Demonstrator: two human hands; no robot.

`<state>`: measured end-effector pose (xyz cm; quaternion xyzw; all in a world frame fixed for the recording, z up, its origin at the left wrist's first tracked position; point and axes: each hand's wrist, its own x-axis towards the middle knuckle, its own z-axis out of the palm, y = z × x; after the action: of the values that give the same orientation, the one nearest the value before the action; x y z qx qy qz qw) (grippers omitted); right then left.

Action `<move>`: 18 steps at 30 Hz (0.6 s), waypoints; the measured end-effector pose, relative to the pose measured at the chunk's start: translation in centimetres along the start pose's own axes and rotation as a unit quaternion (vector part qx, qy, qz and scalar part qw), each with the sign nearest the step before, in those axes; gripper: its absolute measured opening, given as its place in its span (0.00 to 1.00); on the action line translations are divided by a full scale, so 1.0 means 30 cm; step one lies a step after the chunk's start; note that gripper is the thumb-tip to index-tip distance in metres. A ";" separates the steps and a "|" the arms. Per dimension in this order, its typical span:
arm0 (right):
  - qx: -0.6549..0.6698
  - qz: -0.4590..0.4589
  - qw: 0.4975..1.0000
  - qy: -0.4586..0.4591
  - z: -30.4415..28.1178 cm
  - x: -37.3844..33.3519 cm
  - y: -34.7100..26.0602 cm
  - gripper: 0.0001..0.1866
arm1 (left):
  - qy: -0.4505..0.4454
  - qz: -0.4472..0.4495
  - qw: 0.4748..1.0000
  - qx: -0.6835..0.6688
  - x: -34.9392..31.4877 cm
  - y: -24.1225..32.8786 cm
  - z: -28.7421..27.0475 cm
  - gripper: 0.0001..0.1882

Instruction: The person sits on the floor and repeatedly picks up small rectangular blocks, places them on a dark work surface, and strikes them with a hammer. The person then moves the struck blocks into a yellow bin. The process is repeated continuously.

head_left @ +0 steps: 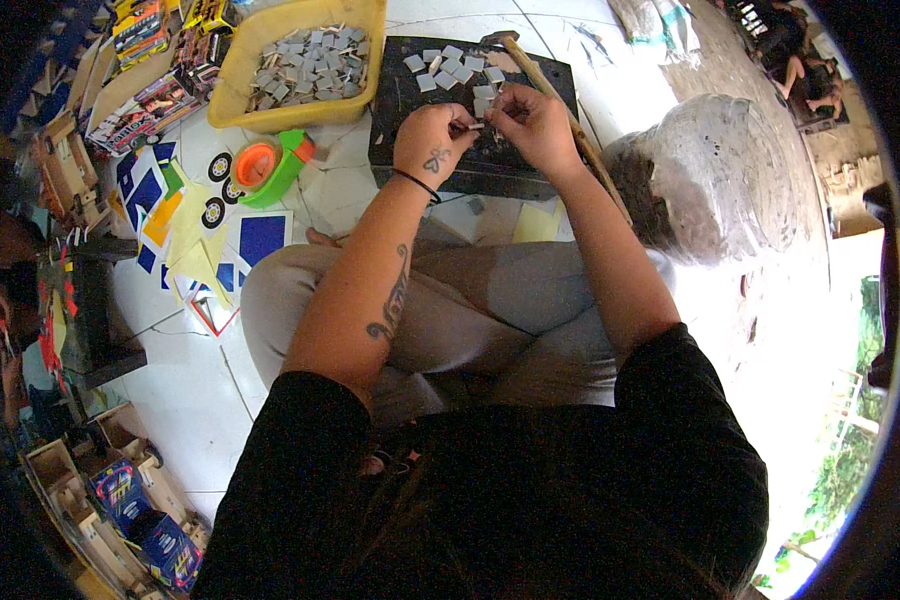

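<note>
My left hand [436,142] is closed in a pinch over a low black table [395,130], with a small pale piece [476,126] at its fingertips. Close beside it, my right hand [536,128] has thumb and fingers pressed together; what they hold is too small to make out. Several small grey square pieces [448,68] lie loose on the tabletop just beyond my hands. A hammer [536,74] with a wooden handle leans along the table's right side, its handle passing behind my right hand.
At the far left of the table stands a yellow basin [232,95] holding many grey squares. Left on the tiled floor are a green and orange object [288,170], black wheels [213,212], coloured sheets [265,240] and wooden toy vehicles [70,180]. A large plastic-wrapped bundle [705,180] stands right.
</note>
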<state>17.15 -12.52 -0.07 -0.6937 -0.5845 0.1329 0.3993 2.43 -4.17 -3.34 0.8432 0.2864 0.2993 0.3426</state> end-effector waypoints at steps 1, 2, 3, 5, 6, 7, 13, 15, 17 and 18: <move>0.004 0.012 1.000 -0.005 0.004 0.001 0.003 0.06 | 0.004 0.010 1.000 -0.003 0.002 -0.002 0.000 0.09; 0.009 0.013 1.000 -0.006 0.006 0.001 0.006 0.06 | 0.004 0.016 1.000 -0.005 0.004 -0.005 -0.001 0.09; 0.022 0.011 1.000 -0.002 0.011 0.003 0.007 0.07 | 0.005 0.016 1.000 -0.008 0.005 -0.007 -0.001 0.09; 0.044 -0.011 0.999 0.008 0.015 0.006 0.007 0.08 | -0.005 0.005 1.000 -0.018 0.006 -0.008 0.001 0.09; 0.041 -0.012 0.999 0.009 0.017 0.006 0.006 0.08 | -0.004 0.004 1.000 -0.016 0.005 -0.008 0.002 0.09; 0.035 -0.012 0.999 0.006 0.015 0.007 0.004 0.08 | -0.006 0.002 1.000 -0.014 0.006 -0.008 0.002 0.09; -0.046 -0.059 0.997 -0.004 0.004 0.005 -0.030 0.05 | -0.004 -0.005 1.000 0.010 0.004 0.005 -0.004 0.10; -0.074 -0.078 0.994 -0.001 0.003 0.005 -0.043 0.04 | -0.008 -0.017 1.000 0.021 0.004 0.012 -0.006 0.11; -0.098 -0.086 0.991 0.005 0.002 0.007 -0.053 0.04 | -0.011 -0.031 0.999 0.034 0.004 0.018 -0.008 0.11; -0.092 -0.083 0.992 0.002 0.001 0.009 -0.055 0.05 | 0.012 -0.009 1.000 0.018 0.005 0.022 -0.008 0.12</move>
<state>16.05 -12.25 1.15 -0.6767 -0.6492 0.0434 0.3446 2.55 -4.36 -2.67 0.8431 0.3036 0.3008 0.3265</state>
